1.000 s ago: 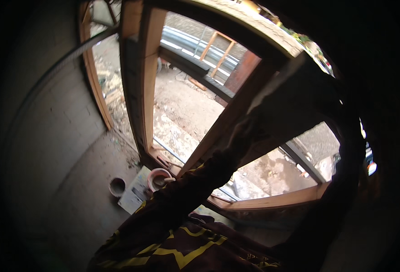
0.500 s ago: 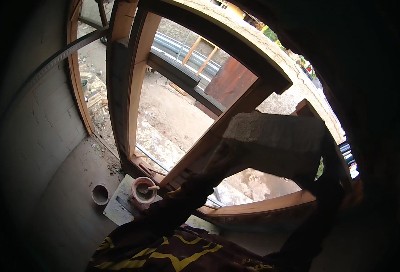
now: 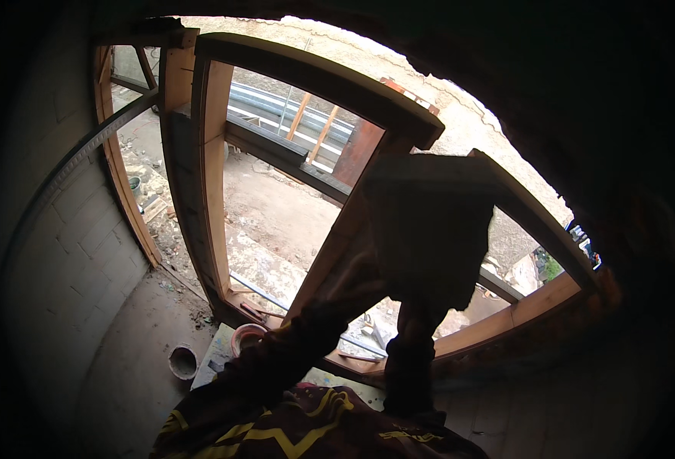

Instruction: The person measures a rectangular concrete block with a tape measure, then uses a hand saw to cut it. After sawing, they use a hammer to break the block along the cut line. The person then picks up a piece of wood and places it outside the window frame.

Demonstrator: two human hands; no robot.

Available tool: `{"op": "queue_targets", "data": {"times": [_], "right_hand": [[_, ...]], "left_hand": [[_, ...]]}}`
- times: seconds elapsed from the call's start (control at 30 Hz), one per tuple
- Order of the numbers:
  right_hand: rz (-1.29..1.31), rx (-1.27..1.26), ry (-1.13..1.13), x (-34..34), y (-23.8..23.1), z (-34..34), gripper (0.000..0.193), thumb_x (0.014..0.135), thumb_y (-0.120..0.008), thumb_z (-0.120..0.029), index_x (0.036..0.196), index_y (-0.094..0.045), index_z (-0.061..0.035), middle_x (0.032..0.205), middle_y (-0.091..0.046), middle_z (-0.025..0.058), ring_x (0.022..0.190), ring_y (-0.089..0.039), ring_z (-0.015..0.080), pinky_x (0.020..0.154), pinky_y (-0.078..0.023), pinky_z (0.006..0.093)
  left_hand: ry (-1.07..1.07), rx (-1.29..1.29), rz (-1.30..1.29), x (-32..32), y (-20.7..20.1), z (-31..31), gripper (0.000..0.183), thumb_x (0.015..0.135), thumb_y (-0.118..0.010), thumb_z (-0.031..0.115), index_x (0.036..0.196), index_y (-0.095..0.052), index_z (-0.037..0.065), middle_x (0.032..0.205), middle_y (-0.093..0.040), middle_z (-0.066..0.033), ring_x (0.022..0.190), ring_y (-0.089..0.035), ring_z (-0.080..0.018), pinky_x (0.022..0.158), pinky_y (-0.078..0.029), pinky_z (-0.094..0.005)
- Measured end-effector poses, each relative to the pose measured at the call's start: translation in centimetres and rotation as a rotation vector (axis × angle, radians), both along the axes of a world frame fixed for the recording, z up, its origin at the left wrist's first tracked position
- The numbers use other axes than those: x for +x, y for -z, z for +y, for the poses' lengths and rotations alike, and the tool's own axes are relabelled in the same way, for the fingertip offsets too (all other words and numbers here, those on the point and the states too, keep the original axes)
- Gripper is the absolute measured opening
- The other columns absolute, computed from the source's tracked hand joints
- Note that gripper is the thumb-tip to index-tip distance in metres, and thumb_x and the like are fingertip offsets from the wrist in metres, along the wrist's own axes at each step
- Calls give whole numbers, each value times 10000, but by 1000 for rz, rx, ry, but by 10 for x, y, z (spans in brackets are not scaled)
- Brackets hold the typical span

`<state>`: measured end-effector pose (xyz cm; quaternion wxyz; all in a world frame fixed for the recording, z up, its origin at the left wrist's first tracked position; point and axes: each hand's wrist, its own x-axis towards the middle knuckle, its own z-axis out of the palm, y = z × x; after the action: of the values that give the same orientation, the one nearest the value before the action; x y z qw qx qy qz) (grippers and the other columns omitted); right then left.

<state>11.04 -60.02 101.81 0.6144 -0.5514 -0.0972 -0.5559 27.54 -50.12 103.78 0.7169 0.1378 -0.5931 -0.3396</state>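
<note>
A large concrete block [image 3: 433, 222], dark against the daylight, is held up in front of the wooden frame [image 3: 214, 168]. My left hand [image 3: 362, 281] grips the block's left side near its lower corner. Beneath the block's bottom edge, my right hand [image 3: 418, 317] is closed on it, the fingers mostly lost in shadow. Both forearms reach up from the lower edge in dark sleeves.
A reddish bucket [image 3: 247, 336] stands on a pale board [image 3: 214, 356], partly behind my left arm. Left of it sits a small round container [image 3: 182, 361] on the floor. A grey block wall [image 3: 77, 229] rises at the left; rubble and metal sheets [image 3: 292, 115] lie outside.
The concrete block has turned and now stands more upright. My right hand has moved from its right end to below it. The view has shifted slightly, and my left arm now covers more of the bucket.
</note>
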Motion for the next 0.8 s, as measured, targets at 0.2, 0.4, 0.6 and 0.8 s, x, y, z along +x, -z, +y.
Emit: {"op": "queue_targets", "data": {"times": [0.2,0.4,0.6,0.8], "right_hand": [[411,-401,457,-52,-128,-46,1272,644,-901,-558,1582,-216,-39,1567,-355,186,1407,-421,326,1122,-401,472],[690,-1256,573,-18,-275,-46,1097,652,-952,-270,1548,-344,-94,1517,-456,155,1397,-454,307,1128,-407,464],[795,-1233,435,14,-289,-66,798,767,-880,-227,1444,-498,-44,1405,-569,145,1230,-590,231,1035,-503,390],[795,-1213,548,27,-276,-92,781,790,-849,-115,1464,-465,-24,1439,-534,148,1262,-565,246,1040,-505,397]], "left_hand": [[-526,141,87,-1,-53,10,702,880,-755,128,1484,-413,24,1405,-547,-124,1291,-531,-218,1079,-455,-381],[-650,53,-158,18,-67,-22,832,853,-800,165,1531,-344,10,1434,-523,-166,1299,-531,-223,1059,-461,-348],[-922,72,-102,17,-44,-51,729,878,-763,94,1505,-400,18,1486,-481,-135,1342,-497,-232,1094,-445,-372],[-925,287,473,-27,-3,-76,579,859,-800,145,1350,-534,-11,1318,-594,-143,1165,-595,-208,1005,-494,-347]]}}
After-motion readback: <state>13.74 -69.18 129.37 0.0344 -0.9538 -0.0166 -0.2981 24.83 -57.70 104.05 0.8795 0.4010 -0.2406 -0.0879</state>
